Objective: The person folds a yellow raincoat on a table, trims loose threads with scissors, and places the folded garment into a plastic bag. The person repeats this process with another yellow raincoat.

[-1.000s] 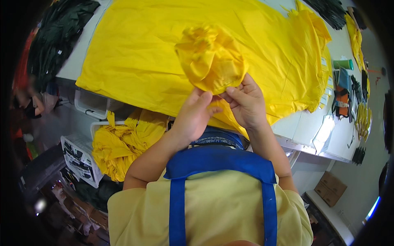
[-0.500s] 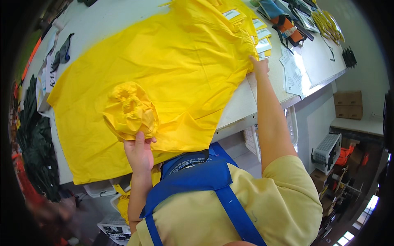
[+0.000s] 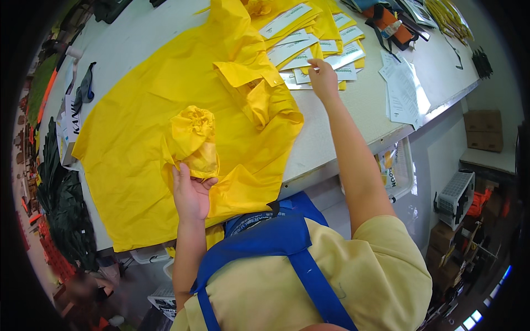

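Observation:
A large yellow coated-fabric garment or sheet [image 3: 143, 121] is spread over the white table, with a snapped flap [image 3: 248, 77] folded on its right part. My left hand [image 3: 191, 190] grips the lower edge of a bulging yellow drawstring pouch [image 3: 193, 132], its gathered mouth upward. My right hand [image 3: 324, 80] is at a pile of flat yellow packets with white cards [image 3: 295, 52]. Its thumb and fingertips are pinched together over one card's edge; whether they hold that card is hidden.
Loose printed sheets [image 3: 403, 91] lie on the right of the table, below an orange-and-black item [image 3: 395, 30]. Dark green garments [image 3: 63, 204] hang along the left edge. A white basket [image 3: 402, 168] stands under the table, and a grey crate [image 3: 455, 198] is farther right.
My right hand has let go of the yellow fabric and moved left to the card pile. The fabric's right part is folded back, showing more cards. The pouch in my left hand has turned and shifted right.

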The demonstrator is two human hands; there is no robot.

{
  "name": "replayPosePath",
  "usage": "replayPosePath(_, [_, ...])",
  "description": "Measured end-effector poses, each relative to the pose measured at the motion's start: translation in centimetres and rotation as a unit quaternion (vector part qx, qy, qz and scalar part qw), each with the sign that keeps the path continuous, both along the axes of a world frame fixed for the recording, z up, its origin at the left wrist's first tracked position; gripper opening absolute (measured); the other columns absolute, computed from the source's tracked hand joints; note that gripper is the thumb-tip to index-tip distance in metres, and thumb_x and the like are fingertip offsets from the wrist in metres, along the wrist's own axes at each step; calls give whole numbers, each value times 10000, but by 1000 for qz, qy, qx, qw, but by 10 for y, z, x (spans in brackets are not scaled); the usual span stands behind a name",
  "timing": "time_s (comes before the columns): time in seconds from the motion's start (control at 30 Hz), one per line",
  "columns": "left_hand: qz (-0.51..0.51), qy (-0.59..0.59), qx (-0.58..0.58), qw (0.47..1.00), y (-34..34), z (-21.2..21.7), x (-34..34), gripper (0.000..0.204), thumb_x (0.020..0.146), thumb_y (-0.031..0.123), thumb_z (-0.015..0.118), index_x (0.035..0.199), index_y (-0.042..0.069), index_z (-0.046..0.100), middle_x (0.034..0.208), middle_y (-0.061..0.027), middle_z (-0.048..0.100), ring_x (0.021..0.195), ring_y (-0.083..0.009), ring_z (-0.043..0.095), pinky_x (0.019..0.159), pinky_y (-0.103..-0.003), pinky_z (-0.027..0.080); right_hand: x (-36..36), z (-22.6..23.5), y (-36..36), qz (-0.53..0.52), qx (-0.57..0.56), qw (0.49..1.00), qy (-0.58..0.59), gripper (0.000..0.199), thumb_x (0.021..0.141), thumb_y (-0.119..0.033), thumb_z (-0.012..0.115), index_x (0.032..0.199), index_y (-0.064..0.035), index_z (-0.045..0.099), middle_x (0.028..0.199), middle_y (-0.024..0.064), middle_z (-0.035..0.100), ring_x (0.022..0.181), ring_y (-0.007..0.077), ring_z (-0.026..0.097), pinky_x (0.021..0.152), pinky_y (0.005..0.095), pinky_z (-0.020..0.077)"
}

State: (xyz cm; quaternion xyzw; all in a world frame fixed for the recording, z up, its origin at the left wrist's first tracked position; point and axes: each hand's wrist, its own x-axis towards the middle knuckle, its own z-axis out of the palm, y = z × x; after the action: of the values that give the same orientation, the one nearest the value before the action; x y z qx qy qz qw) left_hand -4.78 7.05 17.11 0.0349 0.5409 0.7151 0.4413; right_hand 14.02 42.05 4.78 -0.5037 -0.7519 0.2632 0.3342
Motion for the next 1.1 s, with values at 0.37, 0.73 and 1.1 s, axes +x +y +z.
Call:
replayPosePath(0.37, [50, -34, -40, 997, -7, -21, -1, 273, 992, 325, 445, 1217, 174, 478, 1109, -30, 616, 908, -157, 631, 596, -287, 548, -94, 42, -106, 272, 17, 927, -257, 427, 839, -289, 609, 1185, -45, 556, 973, 163, 652, 965, 305, 620, 851, 408, 473])
replayPosePath(0.73, [35, -61, 6, 998, -13, -31, -12, 270, 987, 246, 462, 1228, 124, 469, 1143, -61, 594, 982, -184, 611, 706, -324, 561, -170, -10, -27, 187, 87, 961, -185, 314, 836, -97, 508, 1140, -60, 574, 1171, 167, 567, 1088, 338, 549, 876, 419, 469])
replayPosePath(1.1, [28, -127, 107, 986, -10, 5, -18, 273, 975, 109, 464, 1245, 77, 492, 1096, -68, 638, 875, -167, 663, 788, -313, 572, -180, -23, 64, 143, 23, 967, -207, 148, 892, -124, 505, 954, 2, 553, 998, 219, 648, 914, 362, 642, 773, 409, 525])
